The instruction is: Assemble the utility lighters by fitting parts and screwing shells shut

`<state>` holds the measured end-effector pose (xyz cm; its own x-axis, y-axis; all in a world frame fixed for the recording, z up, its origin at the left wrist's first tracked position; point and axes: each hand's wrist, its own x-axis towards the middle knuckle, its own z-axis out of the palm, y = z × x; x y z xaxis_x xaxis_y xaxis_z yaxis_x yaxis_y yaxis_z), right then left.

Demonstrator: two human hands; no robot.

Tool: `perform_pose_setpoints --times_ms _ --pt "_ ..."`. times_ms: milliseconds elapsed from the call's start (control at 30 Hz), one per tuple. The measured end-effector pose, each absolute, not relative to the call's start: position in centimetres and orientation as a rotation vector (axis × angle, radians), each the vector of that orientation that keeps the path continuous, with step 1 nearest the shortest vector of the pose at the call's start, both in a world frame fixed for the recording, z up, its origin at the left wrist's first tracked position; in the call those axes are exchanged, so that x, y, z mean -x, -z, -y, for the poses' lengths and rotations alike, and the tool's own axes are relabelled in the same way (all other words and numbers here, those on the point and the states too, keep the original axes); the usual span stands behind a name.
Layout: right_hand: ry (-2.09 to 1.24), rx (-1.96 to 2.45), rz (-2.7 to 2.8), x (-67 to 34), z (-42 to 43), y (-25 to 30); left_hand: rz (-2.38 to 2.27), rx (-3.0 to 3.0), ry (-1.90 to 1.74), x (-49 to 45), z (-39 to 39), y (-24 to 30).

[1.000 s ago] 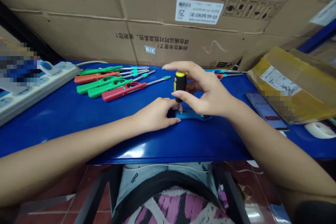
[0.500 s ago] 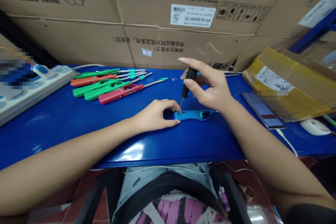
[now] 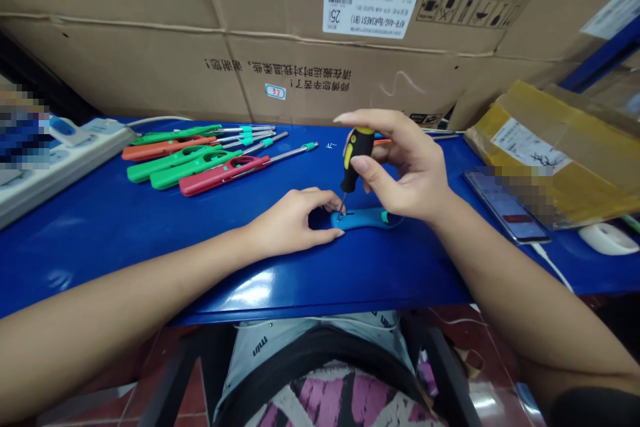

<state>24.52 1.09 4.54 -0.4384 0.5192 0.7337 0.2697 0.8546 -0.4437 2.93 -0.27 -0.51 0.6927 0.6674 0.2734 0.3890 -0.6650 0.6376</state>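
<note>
- Pinching screwdriver (image 3: 349, 177) in right hand (image 3: 413, 170), between thumb and curled fingers, with index finger stretched out past the cap.
- Pressing blue lighter (image 3: 367, 219) flat on counter (image 3: 350, 273) with left hand (image 3: 293, 221) — pinched by its butt end, thumb along near edge, fingertips along far edge.
- Just changed: rolled the handle in the right-hand grip; now showing yellow inlay, versus mostly black half a second ago. Leaning to the right, versus near upright a second ago.
- Unchanged: tip kept at same spot near the lighter's butt end, left-hand hold the same.
- Meaning for the work: probably turning at one point, not relocating. Worth watching that lean — could let the tip slip.
- Can't make out any screw under the tip; too small. Can't see the lighter's tube either, masked by right hand.
- Lying to the left, well apart from the work: red lighter (image 3: 215, 180), orange lighter (image 3: 163, 149), several green lighters (image 3: 167, 177).
- Off to the right: phone (image 3: 493, 200), white mouse (image 3: 607, 239), yellow-wrapped parcel (image 3: 590, 153).
- Along the back: big carton (image 3: 280, 33).
</note>
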Motion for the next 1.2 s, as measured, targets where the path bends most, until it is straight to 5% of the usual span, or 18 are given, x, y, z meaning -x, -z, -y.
perform_pose_setpoints --times_ms 433,1200 --pt "-0.088 0.634 2.031 -24.62 -0.73 -5.32 -0.806 -2.349 -0.700 -2.98 0.35 0.55" --pt "-0.279 0.593 2.053 -24.54 -1.16 -4.86 -0.832 -2.361 -0.675 -3.01 0.62 0.39"
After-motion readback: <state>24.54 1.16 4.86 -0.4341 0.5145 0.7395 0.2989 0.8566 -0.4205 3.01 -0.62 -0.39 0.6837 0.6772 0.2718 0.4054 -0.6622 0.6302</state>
